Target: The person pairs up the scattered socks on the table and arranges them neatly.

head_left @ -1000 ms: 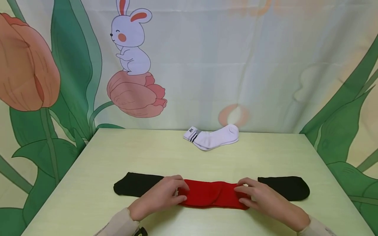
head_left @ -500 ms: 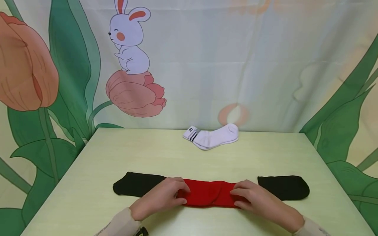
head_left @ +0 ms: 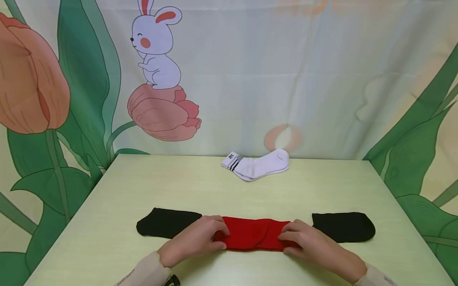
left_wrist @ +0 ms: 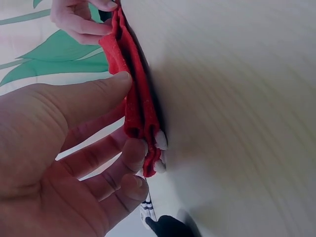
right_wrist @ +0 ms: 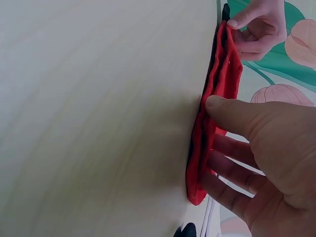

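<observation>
A folded pair of red socks (head_left: 247,234) lies flat near the front of the table, one folded layer overlapping the other mid-length. My left hand (head_left: 198,240) grips the left end, thumb at the near edge and fingers curled over the far side. At the right end my right hand (head_left: 311,240) holds the cloth likewise. Stacked layers of the red socks (left_wrist: 140,84) show edge-on in the left wrist view, with small white bits at one end. In the right wrist view, the thumb rests on the edge of the red socks (right_wrist: 224,74). Both ends are partly hidden by the hands.
A black sock (head_left: 166,223) lies to the left, partly behind the left hand. Another black sock (head_left: 345,227) lies to the right, beyond the right hand. White socks with black stripes (head_left: 257,167) lie at the back edge of the table (head_left: 161,178), before a printed curtain (head_left: 236,79).
My right hand has slid slightly left over the right end of the red socks, which it now covers more. The left hand has stayed almost in place.
</observation>
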Tool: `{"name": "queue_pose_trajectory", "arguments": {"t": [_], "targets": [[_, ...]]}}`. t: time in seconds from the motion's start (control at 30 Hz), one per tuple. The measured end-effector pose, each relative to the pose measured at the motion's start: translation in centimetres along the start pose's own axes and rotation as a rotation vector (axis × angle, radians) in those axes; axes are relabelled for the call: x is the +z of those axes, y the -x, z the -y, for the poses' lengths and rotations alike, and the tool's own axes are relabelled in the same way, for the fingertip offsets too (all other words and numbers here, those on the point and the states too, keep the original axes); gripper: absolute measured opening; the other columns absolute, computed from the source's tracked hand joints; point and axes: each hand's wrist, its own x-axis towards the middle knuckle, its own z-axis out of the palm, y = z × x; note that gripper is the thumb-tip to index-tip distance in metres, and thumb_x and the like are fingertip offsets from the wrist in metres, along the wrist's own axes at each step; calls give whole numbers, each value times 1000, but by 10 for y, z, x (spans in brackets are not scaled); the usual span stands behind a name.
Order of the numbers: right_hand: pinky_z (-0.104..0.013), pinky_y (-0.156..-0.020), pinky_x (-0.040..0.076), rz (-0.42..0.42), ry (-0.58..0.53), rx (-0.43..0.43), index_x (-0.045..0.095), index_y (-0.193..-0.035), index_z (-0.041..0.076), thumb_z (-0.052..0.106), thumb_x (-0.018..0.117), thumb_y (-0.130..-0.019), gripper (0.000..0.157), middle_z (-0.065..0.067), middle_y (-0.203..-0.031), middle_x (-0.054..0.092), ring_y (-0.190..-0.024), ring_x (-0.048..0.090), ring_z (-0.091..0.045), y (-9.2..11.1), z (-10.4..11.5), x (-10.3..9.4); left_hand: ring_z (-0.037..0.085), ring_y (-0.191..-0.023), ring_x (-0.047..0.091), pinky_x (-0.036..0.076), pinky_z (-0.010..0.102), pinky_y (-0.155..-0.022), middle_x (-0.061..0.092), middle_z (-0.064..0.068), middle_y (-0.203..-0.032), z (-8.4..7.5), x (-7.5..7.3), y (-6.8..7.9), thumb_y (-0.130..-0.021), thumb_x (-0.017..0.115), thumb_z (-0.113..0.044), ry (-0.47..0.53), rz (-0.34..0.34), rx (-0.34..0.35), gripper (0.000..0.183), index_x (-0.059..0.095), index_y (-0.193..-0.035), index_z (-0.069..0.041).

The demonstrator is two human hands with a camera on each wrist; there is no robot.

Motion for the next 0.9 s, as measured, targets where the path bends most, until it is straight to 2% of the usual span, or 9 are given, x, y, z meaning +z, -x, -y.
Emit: {"name": "queue_pose_trajectory", "arguments": {"t": [0.17, 0.9], "targets": [[-23, -81, 53, -18, 5, -18, 74, -108, 19, 27, 80, -81, 29, 8, -107, 64, -97, 55, -11, 0, 0, 2, 9, -93, 59, 51, 26, -85, 65, -8, -99, -1, 0, 0, -82, 80, -21, -3, 15, -9, 19, 75, -100, -16], [-23, -81, 53, 35, -2, 21, 74, -109, 20, 28, 79, -82, 29, 7, -109, 64, -98, 54, -11, -3, 4, -2, 8, -94, 59, 50, 25, -84, 64, -9, -98, 4, 4, -1, -82, 80, -22, -7, 14, 1, 18, 75, -98, -17]]}}
